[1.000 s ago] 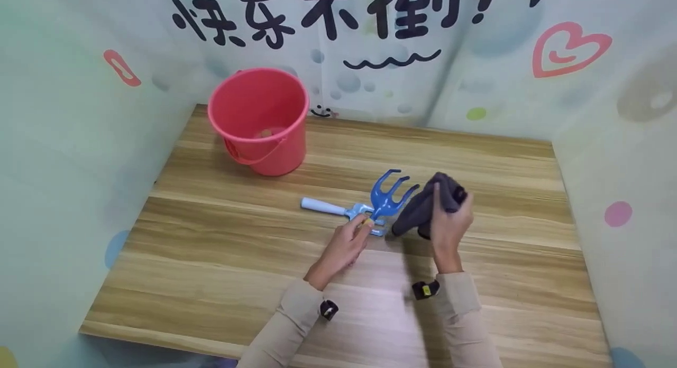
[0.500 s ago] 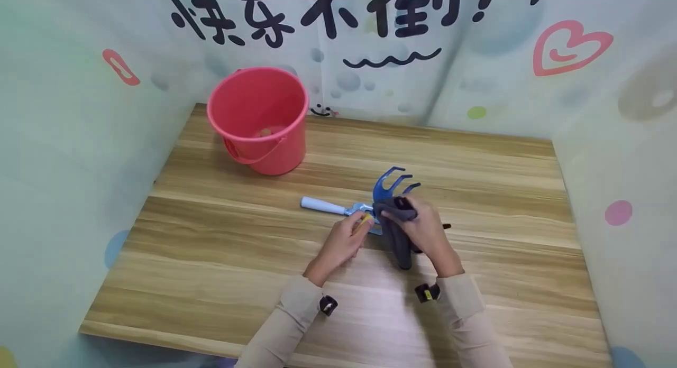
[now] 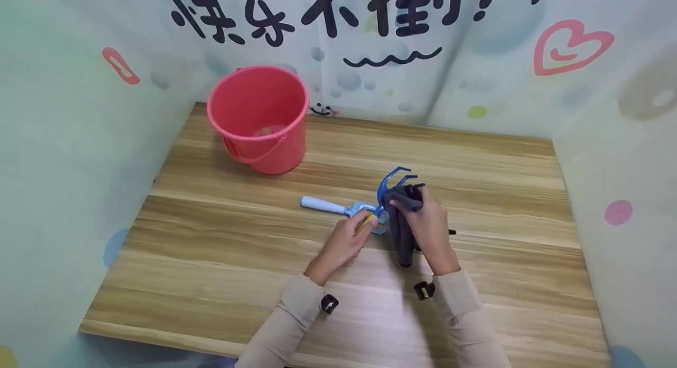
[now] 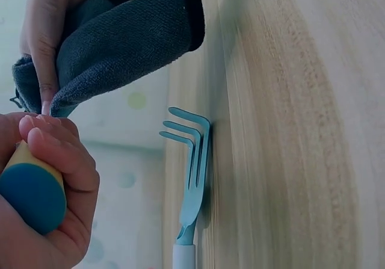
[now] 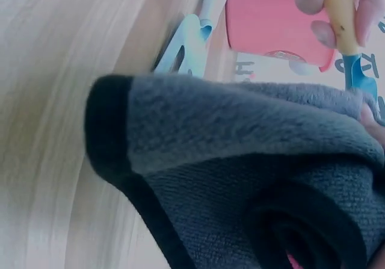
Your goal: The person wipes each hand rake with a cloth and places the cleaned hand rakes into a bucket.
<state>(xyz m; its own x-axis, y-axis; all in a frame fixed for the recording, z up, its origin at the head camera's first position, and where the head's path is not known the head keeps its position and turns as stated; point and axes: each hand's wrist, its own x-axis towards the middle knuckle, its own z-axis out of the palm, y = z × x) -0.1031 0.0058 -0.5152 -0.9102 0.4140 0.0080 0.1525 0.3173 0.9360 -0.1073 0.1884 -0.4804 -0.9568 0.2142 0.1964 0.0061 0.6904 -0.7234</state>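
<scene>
Table [image 3: 185,273] first, L to R: I see its L edge slant toward me, w/ a wide stretch of wood btwn it and the left hand; more wood runs from the right hand to the R edge. Back edge meets the printed wall [image 3: 370,95], and side walls box me in L + R.

Left hand [image 3: 341,242]: fingers wrapped round the yellow handle [image 3: 369,219] of the dark-blue fork [image 3: 382,189], held above the tabletop approx. mid-table, tines pointing up and away from me. L wrist cam has the handle's butt end facing it. Right hand [image 3: 431,224]: pinching the bunched dark-gray cloth [image 3: 403,236] against the fork head, covering part of it; black-edged lower end hangs down. Can't tell if that end touches wood.

In the way: red bucket [image 3: 285,155] upright at back L, near the back edge, its handle dropped to the front; sth small + tan shows at the bottom, can't tell what. Light-blue fork [image 3: 323,204] lies just beyond the left hand, grip end pointing L, tines curving up, partly hidden in head view.
</scene>
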